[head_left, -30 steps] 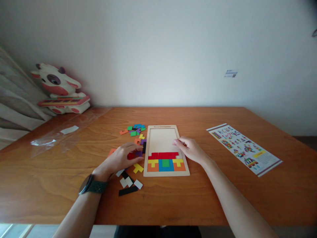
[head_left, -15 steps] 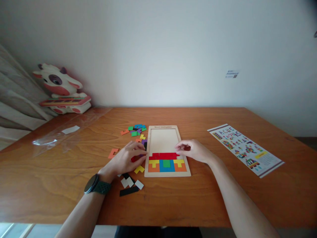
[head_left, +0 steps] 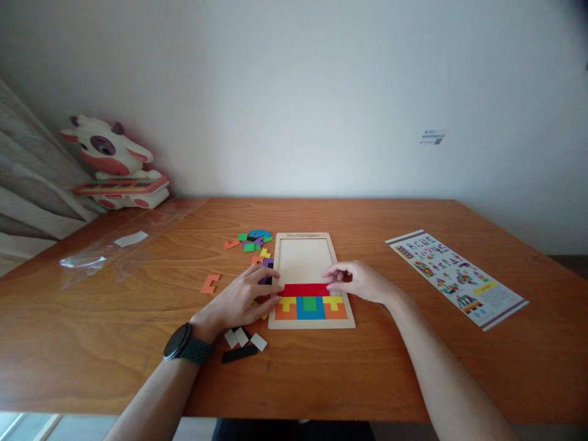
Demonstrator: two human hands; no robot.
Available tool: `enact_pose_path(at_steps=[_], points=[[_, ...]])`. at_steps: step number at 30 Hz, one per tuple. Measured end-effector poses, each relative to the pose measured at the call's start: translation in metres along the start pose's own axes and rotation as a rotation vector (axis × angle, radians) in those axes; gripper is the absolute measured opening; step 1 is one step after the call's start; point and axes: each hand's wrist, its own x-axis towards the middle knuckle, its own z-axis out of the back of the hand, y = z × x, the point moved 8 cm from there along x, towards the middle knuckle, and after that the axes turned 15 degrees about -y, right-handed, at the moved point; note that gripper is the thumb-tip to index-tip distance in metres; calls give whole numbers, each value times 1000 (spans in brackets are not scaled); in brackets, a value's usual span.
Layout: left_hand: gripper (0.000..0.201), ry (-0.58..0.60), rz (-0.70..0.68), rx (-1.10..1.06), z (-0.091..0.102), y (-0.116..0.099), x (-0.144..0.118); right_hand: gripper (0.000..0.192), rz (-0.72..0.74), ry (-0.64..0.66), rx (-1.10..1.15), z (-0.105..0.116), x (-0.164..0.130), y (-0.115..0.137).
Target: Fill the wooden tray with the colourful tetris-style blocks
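Note:
A wooden puzzle board [head_left: 272,324] lies in front of me, its lower part filled with orange, yellow, blue and green pieces. Above these runs a row of red puzzle pieces [head_left: 305,290]. My left hand [head_left: 243,297], with a dark watch at the wrist, has its thumb and fingertips at the row's left end. My right hand [head_left: 361,282] has thumb and forefinger drawn together on the right end of the red row. The fingers hide both ends, so the separate red pieces there cannot be made out. The board's upper part shows its bare pale base.
Loose coloured pieces [head_left: 252,247] lie left of the board, with white and black pieces [head_left: 239,354] nearer me. A printed pattern sheet [head_left: 459,278] is at right. Clear plastic wrapping [head_left: 98,260] and a cow-shaped toy keyboard [head_left: 122,165] occupy the table's left side.
My left hand has moved right, from the loose pieces onto the board's left side. The red row now looks more even along its top. My right hand has barely shifted.

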Motion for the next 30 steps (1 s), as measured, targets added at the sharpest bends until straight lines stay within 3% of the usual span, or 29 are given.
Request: enact_pose_path(at_steps=[12, 30], points=[[24, -27, 84, -43, 2, 10, -3, 33, 6, 49, 24, 0, -3, 5], [27, -26, 44, -30, 1, 9, -4, 32, 14, 29, 19, -4, -1, 7]])
